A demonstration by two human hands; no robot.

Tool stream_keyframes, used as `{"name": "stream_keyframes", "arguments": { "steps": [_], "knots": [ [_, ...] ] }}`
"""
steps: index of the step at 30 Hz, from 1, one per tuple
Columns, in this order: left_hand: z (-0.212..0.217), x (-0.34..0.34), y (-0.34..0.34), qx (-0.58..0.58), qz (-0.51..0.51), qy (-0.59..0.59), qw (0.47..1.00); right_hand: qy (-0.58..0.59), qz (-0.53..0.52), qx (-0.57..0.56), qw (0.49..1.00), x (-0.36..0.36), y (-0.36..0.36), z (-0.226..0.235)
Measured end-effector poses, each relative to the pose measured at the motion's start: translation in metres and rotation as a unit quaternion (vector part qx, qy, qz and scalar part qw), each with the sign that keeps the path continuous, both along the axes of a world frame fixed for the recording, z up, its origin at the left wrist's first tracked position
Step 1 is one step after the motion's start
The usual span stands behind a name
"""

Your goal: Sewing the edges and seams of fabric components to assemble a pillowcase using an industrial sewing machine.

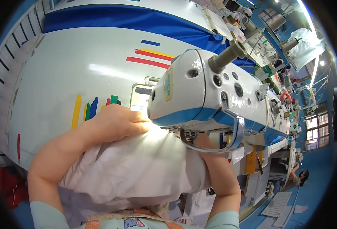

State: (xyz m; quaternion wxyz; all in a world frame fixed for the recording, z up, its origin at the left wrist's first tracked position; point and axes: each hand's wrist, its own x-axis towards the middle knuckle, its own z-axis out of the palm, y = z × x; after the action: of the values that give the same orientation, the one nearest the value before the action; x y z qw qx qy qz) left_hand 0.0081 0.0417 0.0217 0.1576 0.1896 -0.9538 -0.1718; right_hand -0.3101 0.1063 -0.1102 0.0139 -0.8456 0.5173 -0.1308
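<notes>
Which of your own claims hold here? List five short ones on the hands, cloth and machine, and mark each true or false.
1. The left hand rests on the white cloth. True.
2. The sewing machine is red and black. False: it is white with blue trim.
3. The right hand is mostly hidden under the machine head. True.
4. The cloth is dark green. False: it is white.
5. Coloured tape strips lie on the table by the left hand. True.
</notes>
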Motion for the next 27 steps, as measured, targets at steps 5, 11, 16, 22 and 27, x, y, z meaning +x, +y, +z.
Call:
{"name": "stream_keyframes", "arguments": {
  "steps": [5,11,16,22,27],
  "knots": [
    [0.001,-0.001,-0.003,0.054,0.037,-0.001,0.998,-0.017,-0.024,0.025,0.999,0.001,0.002,0.029],
    [0.004,-0.004,-0.01,0.006,0.027,0.008,1.0,0.013,-0.035,0.036,0.999,0.0,-0.026,0.041],
    [0.003,-0.005,-0.013,0.026,0.037,0.02,0.999,0.029,-0.041,0.045,0.998,-0.002,-0.045,0.041],
    [0.003,-0.004,-0.014,0.006,0.031,-0.008,0.999,0.041,-0.045,0.046,0.997,-0.004,-0.048,0.041],
    [-0.002,-0.003,-0.011,0.016,0.058,0.017,0.998,0.058,-0.045,0.038,0.997,-0.006,-0.034,0.039]
  ]
}}
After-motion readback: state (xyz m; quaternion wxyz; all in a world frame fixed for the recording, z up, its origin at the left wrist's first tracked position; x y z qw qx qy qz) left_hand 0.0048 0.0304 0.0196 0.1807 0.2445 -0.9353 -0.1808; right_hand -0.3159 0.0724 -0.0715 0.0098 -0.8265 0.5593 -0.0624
